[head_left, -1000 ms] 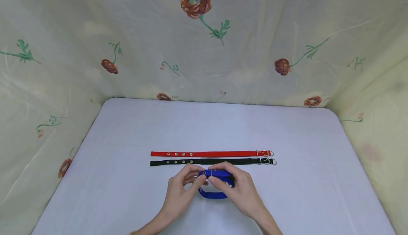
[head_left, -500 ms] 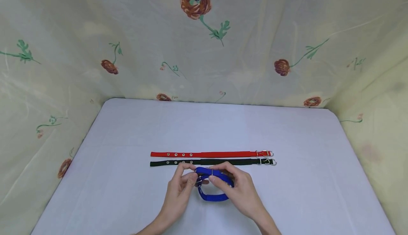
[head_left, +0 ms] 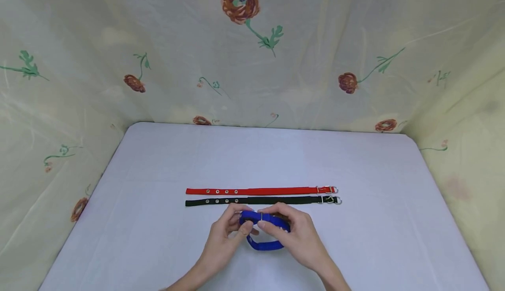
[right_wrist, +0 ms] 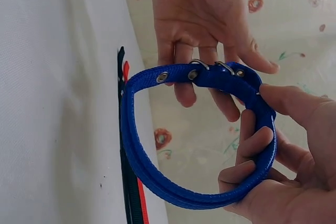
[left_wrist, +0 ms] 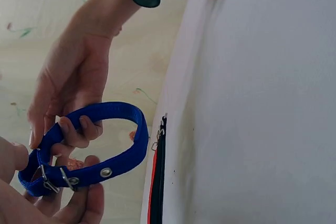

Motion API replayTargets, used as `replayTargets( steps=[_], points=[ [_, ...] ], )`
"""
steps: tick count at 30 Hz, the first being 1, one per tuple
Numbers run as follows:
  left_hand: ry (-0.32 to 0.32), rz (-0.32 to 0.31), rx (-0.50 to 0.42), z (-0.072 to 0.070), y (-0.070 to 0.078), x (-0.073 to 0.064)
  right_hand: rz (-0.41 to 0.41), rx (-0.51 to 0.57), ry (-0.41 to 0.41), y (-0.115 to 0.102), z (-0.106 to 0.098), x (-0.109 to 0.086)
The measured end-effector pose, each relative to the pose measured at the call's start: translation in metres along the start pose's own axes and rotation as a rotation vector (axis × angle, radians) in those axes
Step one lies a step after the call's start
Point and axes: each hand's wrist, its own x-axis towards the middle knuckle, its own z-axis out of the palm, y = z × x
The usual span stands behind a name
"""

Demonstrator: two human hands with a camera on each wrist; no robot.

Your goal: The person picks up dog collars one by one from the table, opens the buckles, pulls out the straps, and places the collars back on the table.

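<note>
A blue dog collar (head_left: 268, 246) is bent into a loop and held above the table between both hands. My right hand (head_left: 298, 234) grips its padded band, with the thumb beside the metal keeper and the fingers curled round the band in the right wrist view. My left hand (head_left: 222, 239) holds the buckle end, thumb in front and fingers behind the strap. The metal buckle (left_wrist: 48, 181) and an eyelet (left_wrist: 106, 172) show in the left wrist view. At the buckle, the strap bulges in a small fold (right_wrist: 251, 80).
Beyond the hands, a red collar (head_left: 282, 191) and a black collar (head_left: 282, 200) lie straight and parallel, buckles to the right. They rest on a white-covered table (head_left: 158, 159). Flower-patterned cloth (head_left: 300, 63) hangs at the back and sides.
My left thumb moved off the strap, baring the buckle, then came back over it. The blue strap's folded end now reaches further left than a second ago. My right hand keeps its grip.
</note>
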Motion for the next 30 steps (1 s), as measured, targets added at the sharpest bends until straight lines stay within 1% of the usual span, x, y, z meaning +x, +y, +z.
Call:
replayTargets(
  steps=[2,4,6,8,14,18,26,30],
  points=[
    [-0.029,0.021,0.061,-0.0002,-0.0004,0.0007,-0.034,-0.013,-0.016,0.0006,0.0003,-0.0002],
    [-0.045,0.038,0.097,-0.0003,-0.0007,0.0006,-0.062,-0.03,-0.027,0.0012,0.0011,-0.0004],
    [-0.052,0.056,0.117,-0.0005,-0.0008,-0.0004,-0.076,-0.039,-0.032,0.0012,0.0021,-0.0008],
    [-0.044,0.063,0.123,-0.0004,-0.0006,-0.0012,-0.074,-0.047,-0.032,0.0011,0.003,-0.0009],
    [-0.009,0.053,0.099,0.0018,0.0013,-0.0016,-0.05,-0.037,-0.014,-0.0008,0.004,0.0],
    [-0.005,0.039,0.074,0.0017,0.0023,-0.0028,-0.041,-0.024,-0.012,-0.0018,0.0036,0.0003],
    [0.014,-0.006,-0.005,0.0016,0.0027,-0.0045,-0.055,-0.009,0.007,-0.0021,0.0046,0.0016],
    [0.053,-0.023,-0.029,0.0005,0.0037,-0.0052,-0.043,-0.001,0.013,-0.0015,0.0043,0.0014]
  ],
)
